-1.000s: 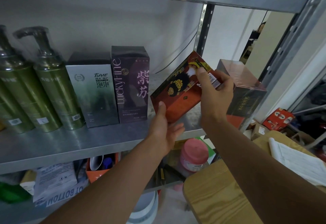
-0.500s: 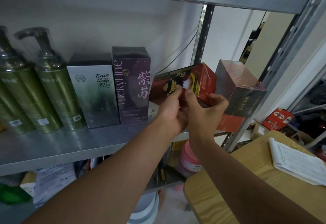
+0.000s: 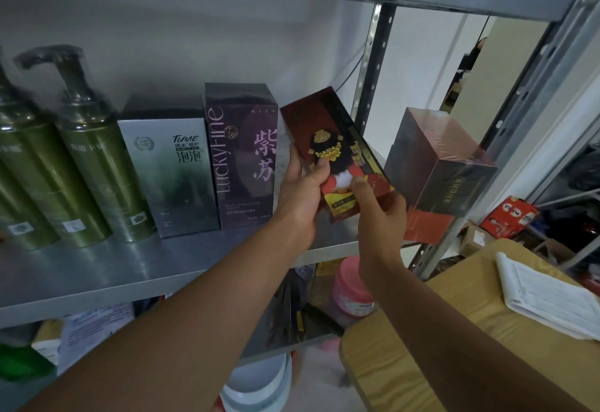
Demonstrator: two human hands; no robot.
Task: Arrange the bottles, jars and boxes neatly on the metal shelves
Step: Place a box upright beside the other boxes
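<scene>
While tilted over the metal shelf [image 3: 130, 269] between the purple LuckyFine box [image 3: 242, 158] and a dark wrapped box [image 3: 438, 165], a red box [image 3: 337, 152] is being pinched low down by the left hand [image 3: 298, 197] and right hand [image 3: 380, 213], both grips closed on it. Standing it upright there is probably being called for next.

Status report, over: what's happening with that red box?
Left hand, right hand grip red box, tilted. Between purple box and wrapped box. Nothing blocking.

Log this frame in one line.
left hand, right hand: hold red box | red box: tilted, between purple LuckyFine box and wrapped dark box | placed: no
</scene>
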